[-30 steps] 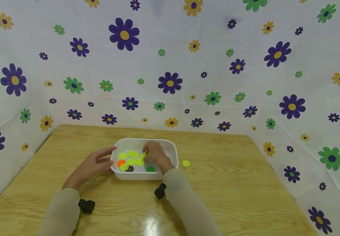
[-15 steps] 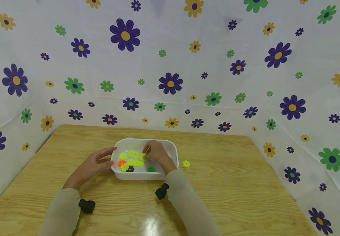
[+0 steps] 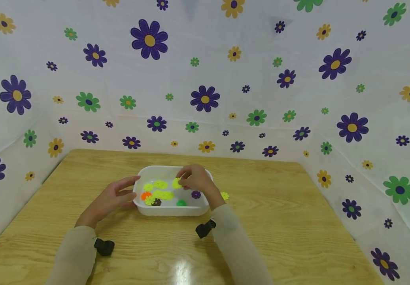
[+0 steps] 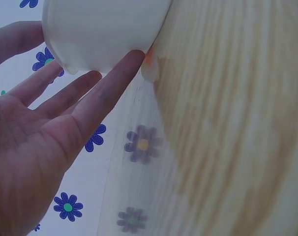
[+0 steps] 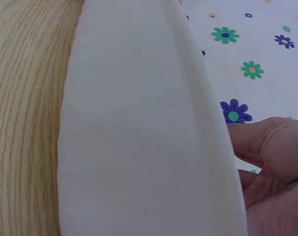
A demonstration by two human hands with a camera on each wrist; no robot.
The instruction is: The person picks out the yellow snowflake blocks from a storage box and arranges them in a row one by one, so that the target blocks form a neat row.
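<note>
A white plastic tray [image 3: 170, 211] stands on the table with flower-shaped plastic discs inside. My left hand [image 3: 114, 198] rests its extended fingers against the tray's left end; in the left wrist view the spread fingertips touch the tray wall [image 4: 104, 34]. Over the tray, my right hand [image 3: 199, 180] pinches a yellow flower-shaped disc [image 3: 176, 183] between thumb and fingers. Below lie more yellow discs [image 3: 163, 194], an orange disc [image 3: 146, 196], a dark brown one [image 3: 156, 202], a green one [image 3: 181, 203] and a purple one [image 3: 195, 194]. In the right wrist view the tray's side hides my fingertips.
One yellow disc [image 3: 224, 195] lies on the wooden table [image 3: 279, 221] just right of the tray, partly behind my right forearm. A white sheet printed with flowers [image 3: 176, 79] rises behind the table and along both sides.
My right hand has lifted a yellow disc from the group and moved slightly up and right with it. The purple disc has come into sight. My left hand has stayed at the tray.
</note>
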